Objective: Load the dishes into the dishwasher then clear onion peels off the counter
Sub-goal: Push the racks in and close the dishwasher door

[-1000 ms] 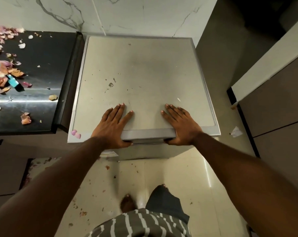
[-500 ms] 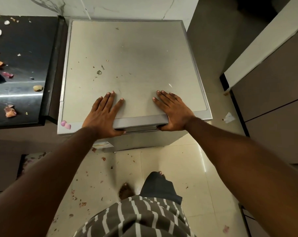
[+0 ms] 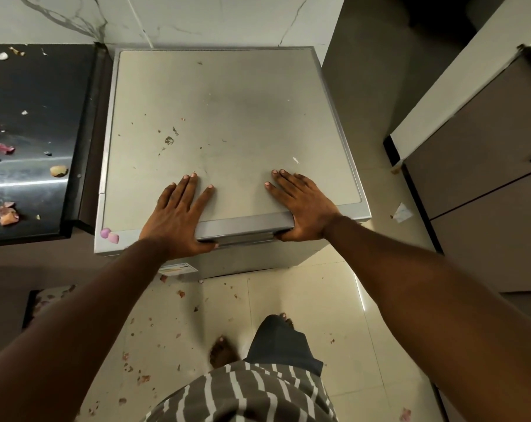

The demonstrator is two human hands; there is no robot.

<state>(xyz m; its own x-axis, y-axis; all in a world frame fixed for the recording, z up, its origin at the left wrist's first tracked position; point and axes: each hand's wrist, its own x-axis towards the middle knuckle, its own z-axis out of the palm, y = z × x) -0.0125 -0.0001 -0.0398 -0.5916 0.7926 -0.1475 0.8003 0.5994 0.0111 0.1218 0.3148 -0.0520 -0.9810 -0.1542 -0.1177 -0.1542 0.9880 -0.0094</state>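
Both of your hands lie flat on the front edge of the grey, box-shaped metal dishwasher (image 3: 227,132), fingers straight on its top and thumbs hooked under the lip. Your left hand (image 3: 178,217) and right hand (image 3: 303,205) sit well apart and hold nothing. Pink and tan onion peels (image 3: 6,213) lie scattered on the glossy black counter (image 3: 38,95) just left of the dishwasher.

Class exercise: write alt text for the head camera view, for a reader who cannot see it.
Seen from above, a person's left hand and right hand rest flat on the front edge of a closed grey dishwasher, thumbs hooked under its lip. Onion peels litter the black counter to its left.
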